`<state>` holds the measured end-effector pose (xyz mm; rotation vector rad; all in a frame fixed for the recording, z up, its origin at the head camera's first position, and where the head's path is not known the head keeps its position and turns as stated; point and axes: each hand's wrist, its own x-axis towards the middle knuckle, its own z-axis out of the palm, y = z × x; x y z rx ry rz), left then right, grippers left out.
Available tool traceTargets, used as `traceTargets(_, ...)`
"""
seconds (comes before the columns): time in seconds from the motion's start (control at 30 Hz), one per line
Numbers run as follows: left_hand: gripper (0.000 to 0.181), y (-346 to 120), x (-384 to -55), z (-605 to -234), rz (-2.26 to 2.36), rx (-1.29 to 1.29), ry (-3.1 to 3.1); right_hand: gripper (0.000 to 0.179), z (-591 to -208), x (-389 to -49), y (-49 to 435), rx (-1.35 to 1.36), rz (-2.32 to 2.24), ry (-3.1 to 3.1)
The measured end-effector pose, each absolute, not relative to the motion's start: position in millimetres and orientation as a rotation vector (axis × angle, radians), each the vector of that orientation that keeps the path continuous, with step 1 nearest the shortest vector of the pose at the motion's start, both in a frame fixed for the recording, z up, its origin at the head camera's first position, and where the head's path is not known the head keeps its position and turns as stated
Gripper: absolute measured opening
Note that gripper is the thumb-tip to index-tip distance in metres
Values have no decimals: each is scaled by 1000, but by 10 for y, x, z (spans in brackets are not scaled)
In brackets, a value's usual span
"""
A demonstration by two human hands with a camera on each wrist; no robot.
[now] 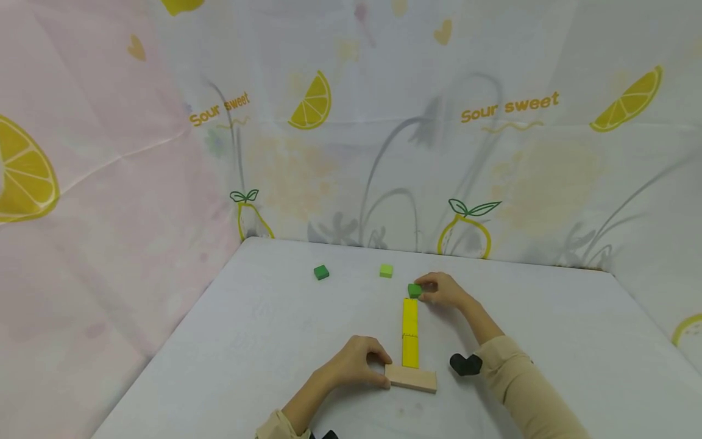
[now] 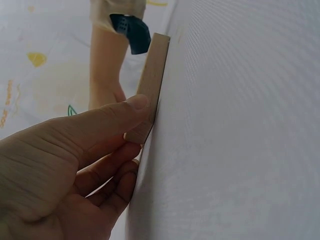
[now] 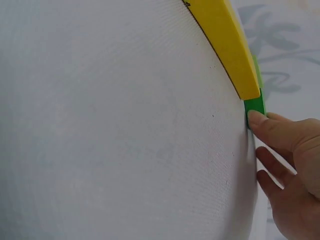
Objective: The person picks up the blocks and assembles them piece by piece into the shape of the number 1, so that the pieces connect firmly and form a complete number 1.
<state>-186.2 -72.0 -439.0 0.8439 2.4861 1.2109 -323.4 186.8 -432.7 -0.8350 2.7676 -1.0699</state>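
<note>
My left hand (image 1: pixel 356 364) pinches the left end of a plain wooden block (image 1: pixel 411 378) between thumb and fingers; the block lies crosswise on the table. From its far side two yellow blocks (image 1: pixel 410 332) run end to end away from me in a line. At the far end of that line, my right hand (image 1: pixel 443 289) pinches a small green block (image 1: pixel 414 291) between thumb and fingers. In the right wrist view the green block (image 3: pixel 255 103) sits right at the end of the yellow block (image 3: pixel 225 45). The left wrist view shows the thumb on the wooden block's (image 2: pixel 155 70) face.
Toward the back of the white table (image 1: pixel 263 341) lie a dark green block (image 1: pixel 321 272) and a light green block (image 1: pixel 386 271). A printed cloth (image 1: pixel 351 158) with lemon pictures hangs behind the table and along its left side.
</note>
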Motion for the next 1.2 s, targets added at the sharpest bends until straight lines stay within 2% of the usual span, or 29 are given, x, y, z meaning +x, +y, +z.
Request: traceTargets(1.2,28,-720,-1872,-4403,1217,858,2493,34,-4360,-3190,1897,-872,-1078,2736)
